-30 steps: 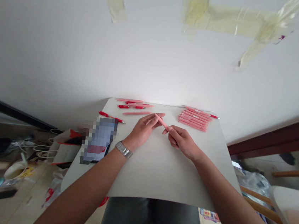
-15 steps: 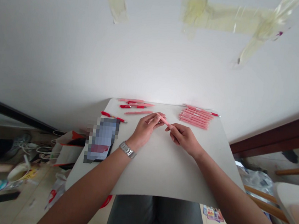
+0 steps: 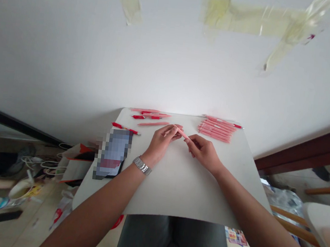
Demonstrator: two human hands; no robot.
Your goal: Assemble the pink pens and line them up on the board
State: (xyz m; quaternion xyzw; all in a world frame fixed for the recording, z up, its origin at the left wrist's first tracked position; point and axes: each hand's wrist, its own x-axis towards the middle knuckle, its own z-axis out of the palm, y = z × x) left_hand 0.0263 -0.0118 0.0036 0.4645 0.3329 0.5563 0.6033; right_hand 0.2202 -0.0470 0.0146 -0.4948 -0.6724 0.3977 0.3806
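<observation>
A pink pen (image 3: pixel 183 133) is held slanting between my two hands, above the far middle of the white table (image 3: pixel 176 187). Its upper left end is pinched by my left hand (image 3: pixel 165 137), closed on it, with a metal-band watch (image 3: pixel 142 165) at the wrist. My right hand (image 3: pixel 202 150) grips the lower right end between thumb and fingers. To the right lies a row of several pink pens (image 3: pixel 216 129). Several pink and red pens (image 3: pixel 150 114) lie loosely at the back left, and a single pink pen (image 3: pixel 153 124) rests just beyond my left hand.
A phone (image 3: pixel 113 153) with a blurred screen lies at the table's left side, a red pen (image 3: pixel 125 128) above it. Another red-ended pen (image 3: pixel 237 126) sticks out behind the row. The white wall (image 3: pixel 170 69) rises at the back edge. At right stands a chair (image 3: pixel 324 222).
My right thumb and fingers have shifted slightly on the pen's lower end. Both hands otherwise stay in place, and the other pens lie as before.
</observation>
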